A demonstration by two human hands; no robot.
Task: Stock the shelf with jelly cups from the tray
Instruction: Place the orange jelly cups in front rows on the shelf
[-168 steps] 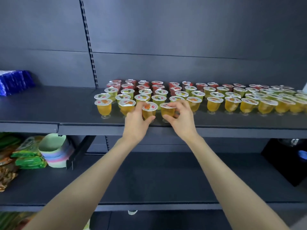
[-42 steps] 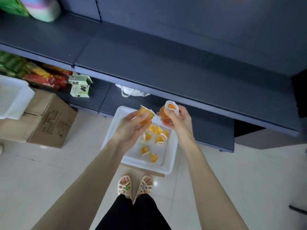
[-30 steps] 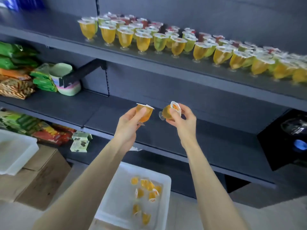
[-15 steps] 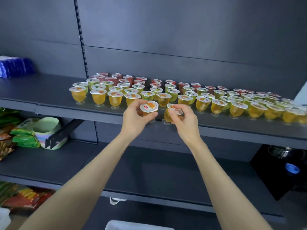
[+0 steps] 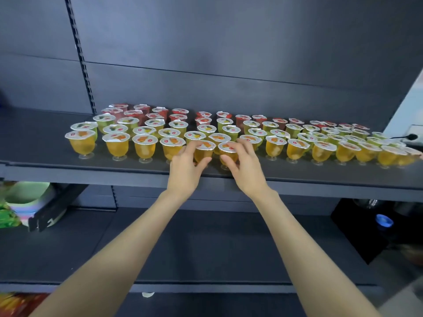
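As both arms reach out, each hand (image 5: 184, 170) (image 5: 246, 167) grips a cup (image 5: 204, 151) (image 5: 227, 153) — upright.

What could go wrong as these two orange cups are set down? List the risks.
1. The left hand and right hand each grip an orange jelly cup on a narrow stemmed foot; released off-level, either could tip.
2. Neighbouring orange cups stand close on both sides, so fingers could knock them over.
3. Both cups sit ahead of the front row, near the shelf edge; a nudge could send them off.
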